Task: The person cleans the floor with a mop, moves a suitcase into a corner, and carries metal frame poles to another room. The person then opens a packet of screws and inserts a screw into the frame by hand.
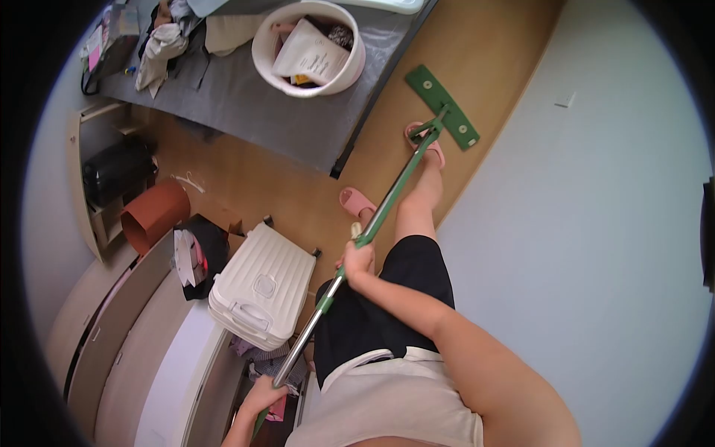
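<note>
A mop with a flat green head (pixel 447 112) and a long green and silver pole (pixel 395 192) runs diagonally across the view. My right hand (pixel 358 261) is closed round the middle of the pole. Lower down, my left hand (pixel 262 395) grips the pole near its end. The mop head lies on the wooden floor (pixel 477 45) beside the wall, just beyond my feet in pink slippers (pixel 356 201).
A grey platform (pixel 298 127) bears a white bucket (pixel 357 71) of items and some clothes (pixel 165 48). A white suitcase (pixel 264 283), black bag (pixel 212 246) and brown bin (pixel 156 216) stand at the left. A pale wall (pixel 581 246) runs along the right.
</note>
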### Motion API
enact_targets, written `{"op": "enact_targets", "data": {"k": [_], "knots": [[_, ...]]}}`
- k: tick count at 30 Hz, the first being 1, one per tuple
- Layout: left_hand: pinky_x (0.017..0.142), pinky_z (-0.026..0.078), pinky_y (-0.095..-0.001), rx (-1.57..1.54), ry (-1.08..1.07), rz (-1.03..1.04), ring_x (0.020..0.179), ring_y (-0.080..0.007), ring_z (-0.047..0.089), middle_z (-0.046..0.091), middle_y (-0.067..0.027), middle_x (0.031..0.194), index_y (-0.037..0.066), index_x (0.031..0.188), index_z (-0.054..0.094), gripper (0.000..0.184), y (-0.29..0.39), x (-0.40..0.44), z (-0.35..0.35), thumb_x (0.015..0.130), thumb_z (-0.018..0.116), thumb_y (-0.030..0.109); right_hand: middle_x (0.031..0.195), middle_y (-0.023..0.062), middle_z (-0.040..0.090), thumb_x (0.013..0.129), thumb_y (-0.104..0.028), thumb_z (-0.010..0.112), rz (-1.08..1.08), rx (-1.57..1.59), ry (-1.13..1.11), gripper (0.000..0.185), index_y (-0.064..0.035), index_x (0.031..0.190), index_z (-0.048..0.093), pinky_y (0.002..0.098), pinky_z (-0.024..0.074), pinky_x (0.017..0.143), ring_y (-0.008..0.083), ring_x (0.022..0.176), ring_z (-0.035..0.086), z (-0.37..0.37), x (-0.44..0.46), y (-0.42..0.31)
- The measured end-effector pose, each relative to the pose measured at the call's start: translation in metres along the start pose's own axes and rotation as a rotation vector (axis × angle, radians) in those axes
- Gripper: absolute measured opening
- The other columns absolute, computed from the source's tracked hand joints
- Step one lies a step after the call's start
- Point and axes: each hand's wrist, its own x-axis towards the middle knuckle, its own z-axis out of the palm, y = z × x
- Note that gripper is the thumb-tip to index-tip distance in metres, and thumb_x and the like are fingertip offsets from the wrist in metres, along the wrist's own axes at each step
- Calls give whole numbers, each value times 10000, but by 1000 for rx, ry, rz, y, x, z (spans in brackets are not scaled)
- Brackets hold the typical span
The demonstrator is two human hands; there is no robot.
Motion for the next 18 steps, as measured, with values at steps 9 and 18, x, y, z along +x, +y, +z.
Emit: {"op": "enact_targets", "data": {"k": [9, 18], "knots": [[307, 337, -255, -230, -64, 30, 295, -123, 428, 424, -54, 376, 3, 496, 425, 230, -25, -23, 27, 703, 501, 68, 569, 114, 452, 779, -152, 452, 53, 116, -366, 185, -1, 811, 351, 348, 448, 335, 236, 393, 520, -23, -29, 0], [296, 296, -234, -643, -260, 337, 299, -89, 347, 370, -10, 419, 52, 569, 367, 210, 150, 104, 54, 737, 492, 71, 515, 82, 455, 729, -176, 485, -466, -135, -106, 186, -6, 677, 429, 316, 414, 319, 186, 370, 486, -13, 135, -172]]}}
